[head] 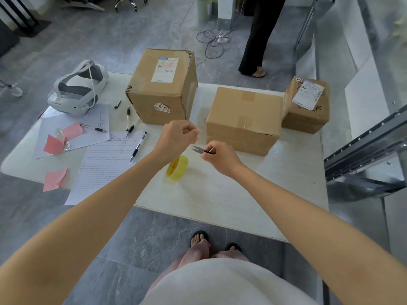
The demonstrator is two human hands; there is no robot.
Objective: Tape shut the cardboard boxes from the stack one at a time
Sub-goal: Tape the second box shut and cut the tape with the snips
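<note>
- Left hand (176,135): raised above the table (220,201), fingers curled in, thumb and fingertips pressed together as if pinching. Cannot tell whether anything is between them (clear tape would not show here).
- Right hand (221,158): just right of the left hand and a bit nearer the person, pinching small black snips (199,150) by the handle. The blades are parted and point toward the left hand, just short of it.
- Tape roll (178,169): yellowish and see-through, standing tilted on the table directly under the left wrist, left of the right hand, touching neither hand.
- Middle box (244,122): just beyond the right hand, flaps down, a tape strip over the top and down the near face.
- Tall box (160,89): just beyond the left hand, shipping label on top, numbered sticker on the near face.
- Small box (306,106): far right of both hands, touching the middle box, label on top.
- Left of the left hand: a lined sheet (103,168), pens (138,146), pink notes (54,179), and further off a white headset (74,91).
- Second person's legs (257,40): on the floor well beyond the boxes.
</note>
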